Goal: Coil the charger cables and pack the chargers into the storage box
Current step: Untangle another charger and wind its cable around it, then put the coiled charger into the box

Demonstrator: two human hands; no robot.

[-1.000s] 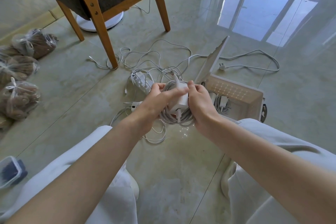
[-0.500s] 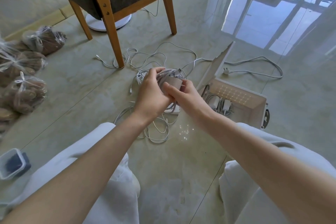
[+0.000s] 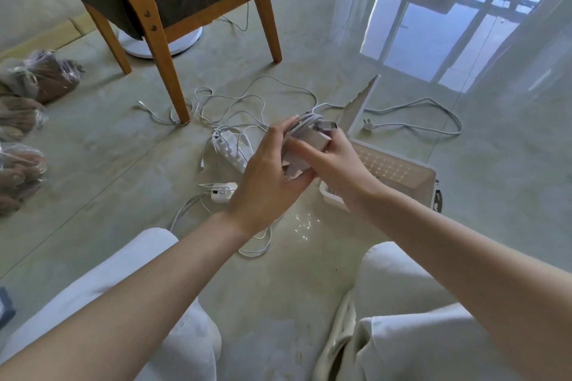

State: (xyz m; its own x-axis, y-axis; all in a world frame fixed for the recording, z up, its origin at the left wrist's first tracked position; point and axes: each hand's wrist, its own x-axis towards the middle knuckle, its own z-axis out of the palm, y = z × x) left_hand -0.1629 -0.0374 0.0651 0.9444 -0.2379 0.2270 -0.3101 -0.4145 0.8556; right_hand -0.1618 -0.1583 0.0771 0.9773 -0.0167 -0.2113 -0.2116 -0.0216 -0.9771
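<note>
Both hands hold one white charger [image 3: 309, 141] with its cable coiled round it, above the floor. My left hand [image 3: 269, 176] grips the bundle from the left, fingers curled over the coil and thumb under it. My right hand [image 3: 334, 164] holds it from the right, with the index finger laid across the charger's face. The white storage box [image 3: 414, 182] stands open just right of the hands, its lid [image 3: 360, 108] raised. Its inside is mostly hidden by my right hand. A white power strip [image 3: 229, 150], another charger [image 3: 221, 195] and loose tangled cables [image 3: 235, 102] lie on the floor behind the hands.
A wooden chair [image 3: 164, 40] with a dark cushion stands at the back left, a cable looped at its front leg. Clear bags [image 3: 21, 120] of brown items lie along the left edge. A long white plug lead [image 3: 414, 120] curves behind the box. My knees fill the bottom.
The hands have lifted the coiled charger and carried it to the right, toward the box. The charger was turned over between the hands, and my left hand shifted its grip round the coil.
</note>
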